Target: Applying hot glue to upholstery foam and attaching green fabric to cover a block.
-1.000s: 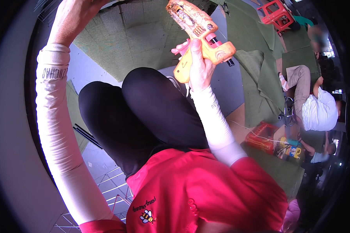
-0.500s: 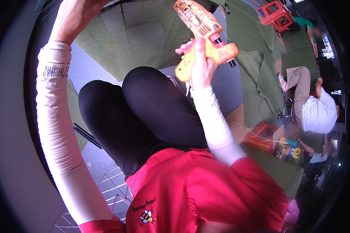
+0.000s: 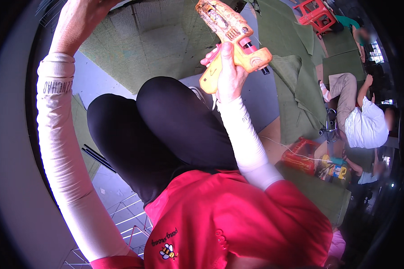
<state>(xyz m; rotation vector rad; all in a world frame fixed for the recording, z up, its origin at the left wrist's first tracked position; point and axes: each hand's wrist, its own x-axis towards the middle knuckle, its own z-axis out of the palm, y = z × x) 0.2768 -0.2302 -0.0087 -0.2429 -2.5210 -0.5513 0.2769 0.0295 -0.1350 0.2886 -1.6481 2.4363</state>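
Head view: a worn yellow-orange glue gun (image 3: 229, 29) is up beyond the knees (image 3: 159, 96), its handle clasped in the person's right grip (image 3: 231, 80). Its body slants from far left to near right (grubby toward the far end), so that end leans to the side where the left grip (image 3: 78, 24) is. That hand is well apart, fingers cut off at the edge; I can't tell whether it holds anything. Farther out, a green panel (image 3: 139, 58) spreads ahead, green sheets (image 3: 296, 85) right.

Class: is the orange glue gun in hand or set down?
In hand: the right hand grips the orange glue gun, thumb across its side.
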